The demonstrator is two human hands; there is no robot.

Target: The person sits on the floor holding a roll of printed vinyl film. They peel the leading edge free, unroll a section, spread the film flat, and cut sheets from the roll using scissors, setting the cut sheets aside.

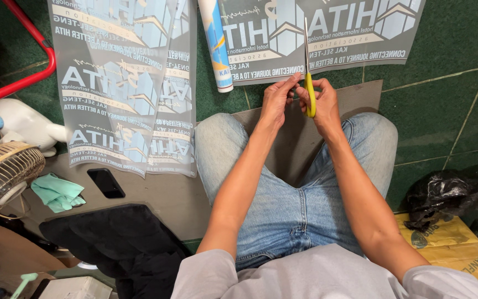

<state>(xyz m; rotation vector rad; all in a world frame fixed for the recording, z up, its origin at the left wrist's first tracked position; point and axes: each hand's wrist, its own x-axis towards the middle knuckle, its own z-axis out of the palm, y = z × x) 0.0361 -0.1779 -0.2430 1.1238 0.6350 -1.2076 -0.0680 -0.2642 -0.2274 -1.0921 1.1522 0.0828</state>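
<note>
Scissors (309,83) with yellow handles stand upright in your right hand (321,102), blades pointing away from you and lying over the near edge of the printed sheet (327,33) spread on the green floor (443,83). Your right fingers are curled shut through and around the handles. Your left hand (276,99) sits just beside, touching the right, its thumb and fingertips pinched together at the sheet's near edge, right next to the blades; whether they actually grip the sheet there is hard to tell.

Both hands hover above your knees, over a strip of grey mat (360,97) whose far edge meets the sheet. To your left, a rolled sheet (216,44) lies beside the flat one, and further left a long printed strip (123,83) runs down toward you, its near edge by a black phone (106,182). A green cloth (57,192), a fan (1,177) and a white toy (26,124) crowd that side. To your right the floor opens out, with a black bag (449,196) near your hip.
</note>
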